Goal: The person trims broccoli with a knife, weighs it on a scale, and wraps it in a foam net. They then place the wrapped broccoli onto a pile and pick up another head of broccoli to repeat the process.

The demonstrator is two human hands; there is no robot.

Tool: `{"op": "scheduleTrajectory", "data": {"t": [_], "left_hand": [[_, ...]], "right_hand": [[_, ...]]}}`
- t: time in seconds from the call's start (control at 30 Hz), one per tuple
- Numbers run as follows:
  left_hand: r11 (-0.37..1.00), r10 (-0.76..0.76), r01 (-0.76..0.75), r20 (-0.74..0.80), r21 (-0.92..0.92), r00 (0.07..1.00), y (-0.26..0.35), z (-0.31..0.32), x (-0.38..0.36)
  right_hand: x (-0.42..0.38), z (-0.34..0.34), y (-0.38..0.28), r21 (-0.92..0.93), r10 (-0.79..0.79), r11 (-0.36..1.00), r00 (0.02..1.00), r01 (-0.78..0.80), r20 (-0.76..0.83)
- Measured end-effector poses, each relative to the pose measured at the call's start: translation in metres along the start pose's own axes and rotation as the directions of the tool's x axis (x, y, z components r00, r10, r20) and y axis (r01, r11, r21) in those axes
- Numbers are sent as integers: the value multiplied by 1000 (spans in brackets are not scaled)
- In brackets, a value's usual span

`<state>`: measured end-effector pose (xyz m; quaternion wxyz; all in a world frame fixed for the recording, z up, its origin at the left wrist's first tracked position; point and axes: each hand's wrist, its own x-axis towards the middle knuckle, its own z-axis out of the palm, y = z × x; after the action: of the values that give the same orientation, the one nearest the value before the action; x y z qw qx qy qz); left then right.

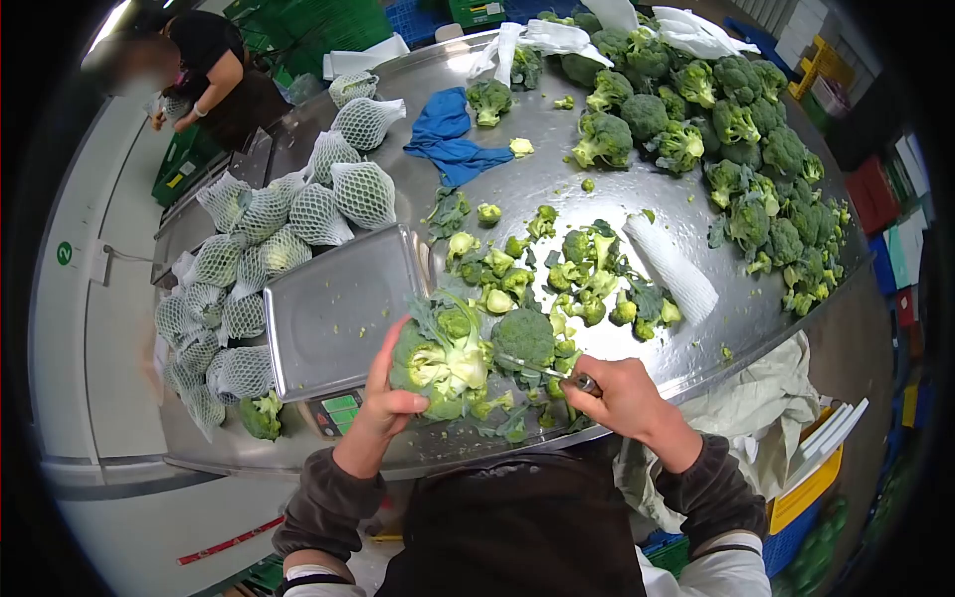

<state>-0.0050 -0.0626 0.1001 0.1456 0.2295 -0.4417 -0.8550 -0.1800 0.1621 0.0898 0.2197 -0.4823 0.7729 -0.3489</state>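
A person is standing at a round steel surface [557, 179] and trimming broccoli. Far beyond the fingers, along the right rim, a big heap of untrimmed broccoli [756, 149] is lying, and well off to the left of the fingers a row of netted broccoli [298, 214] is crowding the rim. Another person [214, 75] is working at the far left, well apart. A steel scale tray [333, 313] is sitting just beside the left hand, on its far side, and a blue cloth [448, 134] is lying farther out past it. Just ahead of both hands, cut florets and stem scraps [557, 274] are scattered, with a white foam net [668, 267] lying at their right edge.

The left hand [390, 398] is grasping a broccoli head [438, 358] from below and the side, stem end turned up, fingers [383, 343] curled around it. The right hand [622, 398] is clenched around the handle of a small knife [542, 370], whose blade is pointing left toward the held head, close to a loose floret [524, 336] lying between the hands.

The step in hand appears to be cutting away stem and leaves. The next move probably calls for turning the head steadily in the left fingers and drawing the blade through the stem, keeping it clear of the thumb.
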Motion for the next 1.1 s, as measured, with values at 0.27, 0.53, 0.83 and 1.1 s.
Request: {"op": "scheduleTrajectory", "data": {"t": [0.27,0.53,0.83,1.1], "left_hand": [[936,109,-109,18,335,994,1,-8,1],[865,-40,-79,224,496,974,3,6,-3],[958,-84,55,93,280,992,-19,2,-3],[871,123,-233,-269,-432,955,23,-54,13]], "right_hand": [[5,1,-9,-20,33,999,998,-31,57],[44,15,-30,688,249,700,968,-189,12],[50,32,-22,904,262,402,964,-145,38],[14,34,-2,924,513,80,811,-373,282]]}}
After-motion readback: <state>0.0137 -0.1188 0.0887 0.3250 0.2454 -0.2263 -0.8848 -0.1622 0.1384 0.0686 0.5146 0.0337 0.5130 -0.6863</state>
